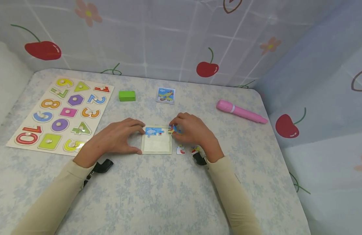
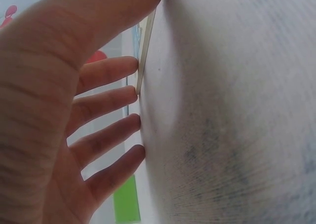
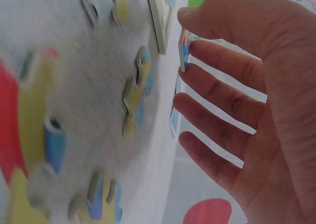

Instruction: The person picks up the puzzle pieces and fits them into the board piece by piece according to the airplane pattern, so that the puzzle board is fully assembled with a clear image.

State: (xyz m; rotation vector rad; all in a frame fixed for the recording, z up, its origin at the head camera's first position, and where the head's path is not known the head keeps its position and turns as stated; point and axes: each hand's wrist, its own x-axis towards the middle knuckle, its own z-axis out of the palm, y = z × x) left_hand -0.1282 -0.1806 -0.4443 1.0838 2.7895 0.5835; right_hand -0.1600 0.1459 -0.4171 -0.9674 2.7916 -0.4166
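Note:
A small square puzzle tray (image 1: 157, 146) lies flat at mid-table, with blue sky pieces (image 1: 153, 131) joined along its top left. My left hand (image 1: 117, 136) is at the tray's left edge, thumb and fingertips touching it; in the left wrist view those fingers (image 2: 108, 103) look fairly straight. At the tray's upper right corner, my right hand (image 1: 192, 129) pinches a colourful puzzle piece (image 3: 184, 48) between thumb and fingertips. Below that hand lie loose pieces, one white and red piece (image 1: 181, 150) and a yellow and red piece (image 1: 194, 149) partly hidden by the wrist camera.
Behind the tray lies an airplane picture card (image 1: 165, 95), with a green block (image 1: 127, 96) to its left. A number and shape peg board (image 1: 90, 130) covers the left side. The pink microphone-shaped stick (image 1: 242, 113) lies at right. A cherry-print curtain (image 1: 166, 42) hangs behind the table.

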